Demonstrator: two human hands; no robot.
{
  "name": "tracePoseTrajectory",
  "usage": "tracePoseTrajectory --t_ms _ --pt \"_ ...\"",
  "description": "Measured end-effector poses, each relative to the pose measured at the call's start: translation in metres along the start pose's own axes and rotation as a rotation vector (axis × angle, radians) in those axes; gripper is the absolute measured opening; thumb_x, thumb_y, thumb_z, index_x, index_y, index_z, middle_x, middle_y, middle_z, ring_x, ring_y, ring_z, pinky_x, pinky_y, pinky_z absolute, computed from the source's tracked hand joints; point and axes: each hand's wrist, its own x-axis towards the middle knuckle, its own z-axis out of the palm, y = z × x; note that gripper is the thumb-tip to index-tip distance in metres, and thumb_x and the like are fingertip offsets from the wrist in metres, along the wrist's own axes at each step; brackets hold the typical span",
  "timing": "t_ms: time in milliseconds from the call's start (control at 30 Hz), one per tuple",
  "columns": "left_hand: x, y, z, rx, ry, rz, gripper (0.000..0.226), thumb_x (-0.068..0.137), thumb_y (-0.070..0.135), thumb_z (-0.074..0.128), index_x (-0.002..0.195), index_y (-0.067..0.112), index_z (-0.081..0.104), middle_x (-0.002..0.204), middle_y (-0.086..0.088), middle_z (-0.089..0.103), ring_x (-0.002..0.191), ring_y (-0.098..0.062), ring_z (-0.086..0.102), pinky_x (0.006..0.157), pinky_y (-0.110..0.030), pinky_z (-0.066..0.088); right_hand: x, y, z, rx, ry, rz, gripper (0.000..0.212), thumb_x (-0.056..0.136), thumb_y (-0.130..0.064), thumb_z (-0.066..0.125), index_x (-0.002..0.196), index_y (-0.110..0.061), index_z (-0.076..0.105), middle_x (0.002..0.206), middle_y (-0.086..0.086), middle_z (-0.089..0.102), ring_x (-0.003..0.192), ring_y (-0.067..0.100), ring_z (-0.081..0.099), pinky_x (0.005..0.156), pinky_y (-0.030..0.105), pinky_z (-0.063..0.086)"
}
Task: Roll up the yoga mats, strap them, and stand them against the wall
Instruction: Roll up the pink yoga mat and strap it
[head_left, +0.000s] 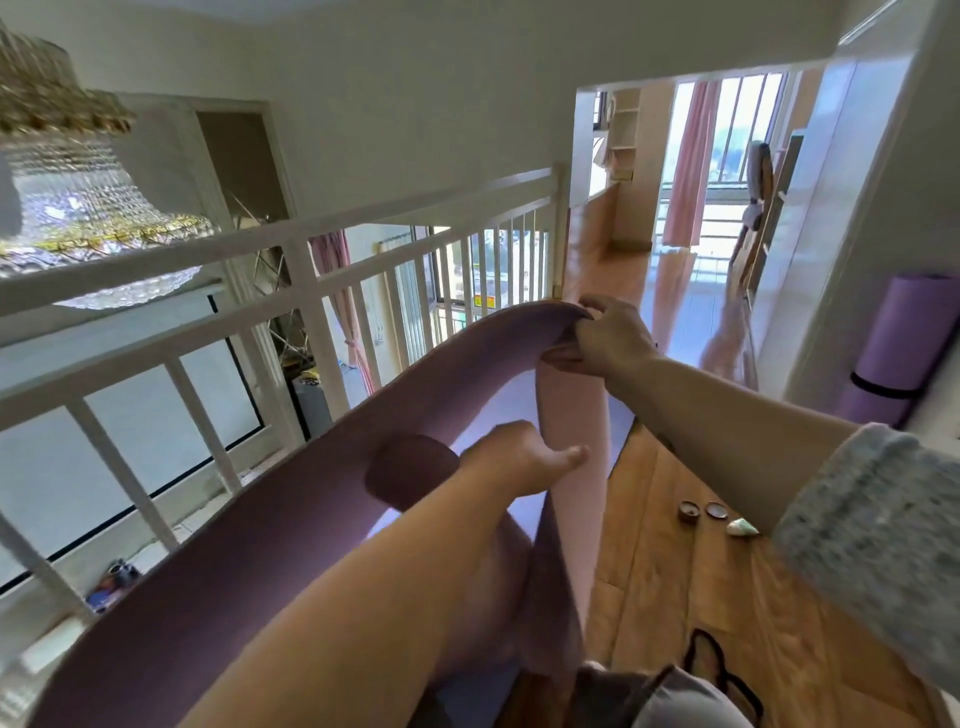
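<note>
Wooden flooring (670, 551) is running along an upper landing, with a white railing (291, 244) guarding the drop on the left and a crystal chandelier (67, 171) hanging beyond it. Two mats are showing: a mauve yoga mat (249, 545) lifted off the floor in the person's hands, and a lilac rolled mat (893, 348) that is already leaning upright against the white wall (831, 249) on the right, with one black strap (883, 387) circling it. That one is looking finished, so the mauve mat is probably the one being worked on now. The right hand (608, 332) is pinching the mat's top edge, fingers curled tight over it, and is holding it high, probably so that the sheet hangs free and can be straightened before rolling. The left hand (524, 457) is pressing against a lower fold where the mat is curling on itself, its fingers loosely spread rather than closed around anything, seemingly steadying the slack. A paler sheet is lying flat on the floor beneath, possibly another mat; that is hard to tell. Three small objects (714, 514), two of them round dishes, are sitting on the floorboards just right of the mat, and a second black strap (722, 675) is lying near the person's knee, likely kept within reach for tying.
</note>
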Motion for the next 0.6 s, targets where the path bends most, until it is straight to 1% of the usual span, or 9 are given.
tracePoseTrajectory --t_ms 100,167,200,300,400,433,500,567,600 --pt "0.000 -0.006 0.016 0.000 0.026 -0.047 0.047 0.087 0.056 0.051 0.113 0.018 0.061 0.112 -0.001 0.063 0.105 -0.023 0.059 0.087 -0.034 0.047 -0.004 0.000 0.007 0.130 -0.022 0.047 0.055 0.092 0.012 0.034 0.141 -0.012 0.042 0.091 0.019 0.063 0.079 0.040 0.068 0.050 0.032 0.058" --pt "0.000 -0.012 0.019 0.028 0.115 -0.071 0.027 0.090 0.042 0.048 0.097 0.019 0.060 0.100 0.001 0.061 0.100 -0.024 0.059 0.081 -0.032 0.044 -0.005 0.005 0.011 0.061 -0.040 0.017 0.055 0.091 0.010 0.035 0.141 -0.013 0.043 0.104 0.023 0.063 0.079 0.040 0.069 0.055 0.034 0.059" --pt "0.000 -0.016 0.019 0.024 0.151 -0.078 0.021 0.091 0.036 0.046 0.091 0.020 0.059 0.095 0.001 0.060 0.098 -0.024 0.060 0.078 -0.031 0.042 -0.005 0.006 0.011 0.029 -0.044 -0.007 0.053 0.091 0.009 0.036 0.139 -0.013 0.044 0.107 0.024 0.063 0.080 0.039 0.070 0.059 0.036 0.059" --pt "-0.001 -0.025 0.017 -0.016 0.213 -0.087 0.018 0.093 0.032 0.042 0.086 0.022 0.055 0.102 -0.001 0.063 0.101 -0.027 0.059 0.083 -0.035 0.044 -0.007 0.004 0.010 0.032 -0.099 -0.055 0.047 0.094 0.006 0.038 0.136 -0.012 0.046 0.108 0.024 0.064 0.084 0.035 0.069 0.063 0.033 0.060" --pt "-0.003 -0.024 0.009 -0.112 0.331 -0.064 0.026 0.098 0.033 0.039 0.100 0.017 0.060 0.114 -0.008 0.064 0.109 -0.032 0.056 0.089 -0.038 0.044 -0.008 0.008 0.005 0.014 -0.282 -0.058 0.050 0.096 0.003 0.046 0.143 -0.014 0.038 0.110 0.023 0.060 0.085 0.025 0.064 0.065 0.028 0.056" --pt "-0.002 -0.021 0.003 -0.176 0.382 -0.040 0.026 0.099 0.031 0.039 0.100 0.013 0.058 0.114 -0.012 0.063 0.110 -0.035 0.055 0.090 -0.039 0.044 -0.010 0.015 0.001 -0.105 -0.364 -0.081 0.053 0.095 0.003 0.049 0.144 -0.014 0.037 0.113 0.022 0.059 0.084 0.020 0.062 0.065 0.025 0.055" --pt "-0.001 -0.015 -0.016 -0.317 0.470 -0.007 0.026 0.100 0.027 0.039 0.097 0.007 0.055 0.112 -0.019 0.063 0.106 -0.038 0.056 0.085 -0.038 0.044 -0.011 0.037 -0.011 -0.555 -0.511 -0.169 0.059 0.091 0.005 0.054 0.144 -0.016 0.038 0.127 0.016 0.056 0.089 0.011 0.058 0.071 0.021 0.052" --pt "0.003 -0.013 -0.036 -0.394 0.518 0.012 0.026 0.102 0.023 0.039 0.095 0.003 0.054 0.111 -0.023 0.063 0.105 -0.039 0.056 0.080 -0.035 0.038 -0.014 0.058 -0.025 -0.958 -0.596 -0.218 0.067 0.088 0.001 0.060 0.146 -0.022 0.035 0.141 0.008 0.048 0.112 0.011 0.053 0.092 0.026 0.048" --pt "0.004 -0.013 -0.045 -0.409 0.512 0.018 0.027 0.102 0.022 0.038 0.096 0.002 0.055 0.111 -0.024 0.062 0.106 -0.039 0.055 0.080 -0.033 0.035 -0.016 0.068 -0.031 -1.072 -0.635 -0.191 0.075 0.086 -0.003 0.064 0.149 -0.024 0.029 0.148 0.005 0.041 0.125 0.014 0.046 0.102 0.030 0.042"
